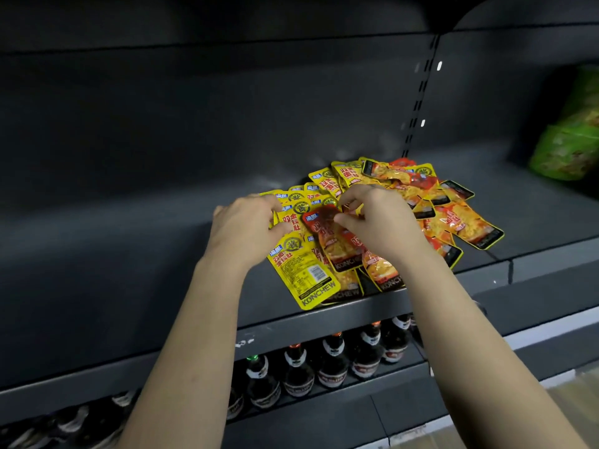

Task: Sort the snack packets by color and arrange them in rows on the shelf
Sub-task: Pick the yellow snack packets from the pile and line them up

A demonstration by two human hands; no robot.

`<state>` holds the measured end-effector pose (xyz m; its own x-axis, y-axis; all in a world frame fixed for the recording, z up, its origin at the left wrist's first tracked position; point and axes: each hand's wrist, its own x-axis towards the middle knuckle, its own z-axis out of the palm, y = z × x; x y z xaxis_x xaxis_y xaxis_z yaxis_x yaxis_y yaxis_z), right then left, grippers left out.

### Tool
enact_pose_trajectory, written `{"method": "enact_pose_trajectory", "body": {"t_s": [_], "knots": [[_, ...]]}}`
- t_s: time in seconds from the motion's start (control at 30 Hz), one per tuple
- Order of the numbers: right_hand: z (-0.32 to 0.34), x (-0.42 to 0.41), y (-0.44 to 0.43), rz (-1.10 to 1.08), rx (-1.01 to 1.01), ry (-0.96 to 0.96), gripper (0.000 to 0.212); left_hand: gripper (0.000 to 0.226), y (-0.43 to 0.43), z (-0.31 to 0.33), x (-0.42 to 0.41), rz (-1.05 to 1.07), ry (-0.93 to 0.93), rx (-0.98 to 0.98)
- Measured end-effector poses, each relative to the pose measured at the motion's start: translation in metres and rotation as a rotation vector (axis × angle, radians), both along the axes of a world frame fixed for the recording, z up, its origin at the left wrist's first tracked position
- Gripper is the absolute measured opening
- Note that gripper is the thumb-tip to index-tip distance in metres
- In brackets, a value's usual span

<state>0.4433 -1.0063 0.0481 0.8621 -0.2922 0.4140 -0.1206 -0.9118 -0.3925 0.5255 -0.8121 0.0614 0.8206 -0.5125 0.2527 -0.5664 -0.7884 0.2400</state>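
A loose heap of snack packets lies on the dark shelf (129, 247). Yellow packets (301, 273) are mostly at the left and front of the heap. Red and orange packets (463, 222) spread to the right and back. My left hand (246, 228) rests on the yellow packets at the heap's left side, fingers curled over their edges. My right hand (379, 218) pinches the top edge of a red packet (327, 234) lying on the heap's middle. Packets beneath both hands are partly hidden.
Green bags (570, 147) stand at the shelf's far right. A slotted upright (421, 92) runs down the back panel. Dark bottles (330, 364) line the shelf below. The shelf's left half is bare dark surface.
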Motion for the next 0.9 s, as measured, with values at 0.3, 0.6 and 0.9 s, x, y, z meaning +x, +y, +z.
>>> {"method": "enact_pose_trajectory", "body": {"t_s": [0.3, 0.6, 0.9], "knots": [[0.0, 0.002, -0.016, 0.148, -0.008, 0.056, 0.028, 0.043, -0.007, -0.011, -0.028, 0.123, 0.059, 0.052], [-0.008, -0.003, -0.019, 0.202, 0.037, 0.049, 0.027, 0.06, -0.009, -0.019, -0.033, 0.126, 0.129, 0.081], [-0.01, 0.001, -0.013, 0.183, 0.048, 0.029, 0.025, 0.085, -0.016, -0.02, -0.026, 0.127, 0.305, 0.125]]}}
